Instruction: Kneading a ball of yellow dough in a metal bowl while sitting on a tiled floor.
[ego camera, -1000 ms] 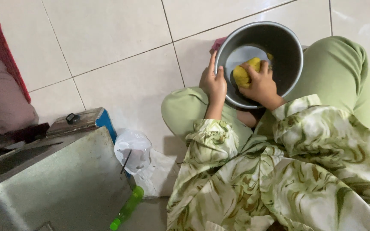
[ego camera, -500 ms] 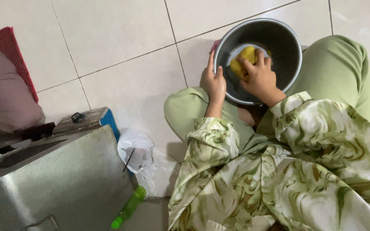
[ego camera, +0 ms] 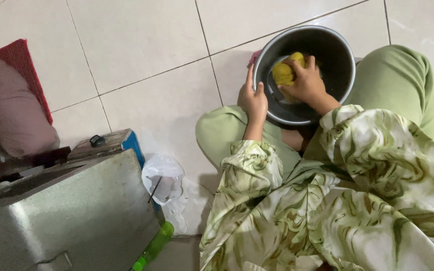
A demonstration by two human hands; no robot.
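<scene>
I am looking straight down at someone seated cross-legged on a pale tiled floor (ego camera: 141,60), in green trousers and a green-and-cream patterned top. A round metal bowl (ego camera: 340,47) rests against the lap at the far right of the view, tipped a little toward the body, which seems to keep its inside within easy reach.

My left hand (ego camera: 253,99) lies on the bowl's left rim, fingers stretched along the outside wall and thumb on the edge, not curled shut; it looks like a bracing hold that stops the bowl from sliding. My right hand (ego camera: 307,83) is down inside the bowl, fingers bent over a yellow lump of dough (ego camera: 283,73) and pressing it against the bowl's inner wall. The lump sits at the far left of the bowl's interior, partly covered by that hand.

At the near left stands a grey metal box or machine (ego camera: 71,216), with a blue-edged object (ego camera: 132,143) behind it. Just right of the box lies a crumpled clear plastic bag (ego camera: 163,178), and a green bottle (ego camera: 152,247) lies on the floor at the near edge. At the far left another person's pink-clad limb (ego camera: 11,115) rests beside a red mat (ego camera: 26,65).
</scene>
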